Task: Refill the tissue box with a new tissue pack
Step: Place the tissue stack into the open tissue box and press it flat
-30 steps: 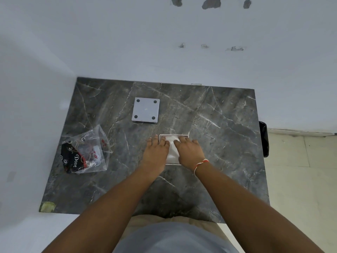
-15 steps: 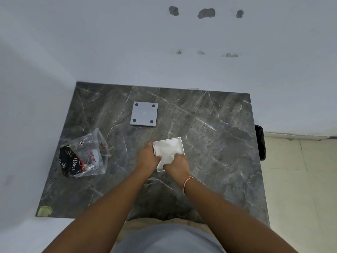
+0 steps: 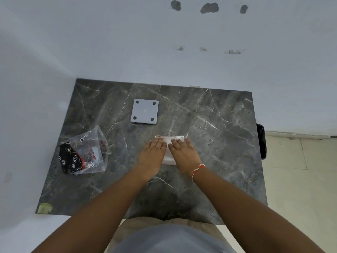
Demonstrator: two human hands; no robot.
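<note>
Two hands flat on the job from where I'm watching. Far left, the empty plastic wrapper [image 3: 83,152] lies crumpled on the marble table [image 3: 218,125]. Next, the grey base panel [image 3: 144,111] with four dots sits apart, well behind. Then the left hand [image 3: 152,157] and right hand [image 3: 186,155], side by side, palms spread and pressing down on the tissue box [image 3: 169,138]. My worry: uneven pushing could bunch the tissues so they sit proud and that panel won't seat properly.
</note>
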